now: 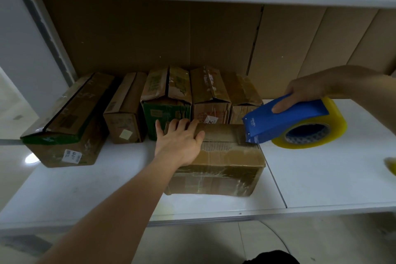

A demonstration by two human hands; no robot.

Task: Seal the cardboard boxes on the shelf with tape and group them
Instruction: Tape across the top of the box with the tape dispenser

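Cardboard box (225, 156), stiff yet likely light, is steadied under the left hand (180, 141) with flat open fingers, while the right hand (308, 90) grips the tape dispenser (289, 120) at its right edge.

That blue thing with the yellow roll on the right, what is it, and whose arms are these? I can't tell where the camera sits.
No machine here: the camera is worn on a person's head and looks down at their own two bare hands, so the arms reach in from the bottom and the right.

The blue thing is a tape dispenser carrying a yellowish tape roll. The right hand grips it, with its front edge at the right end of the front box.

The left hand lies flat on top of that box, fingers spread, holding it steady.

Everything stands on a white shelf. Behind the front box, a row of boxes stands side by side against a cardboard back wall.
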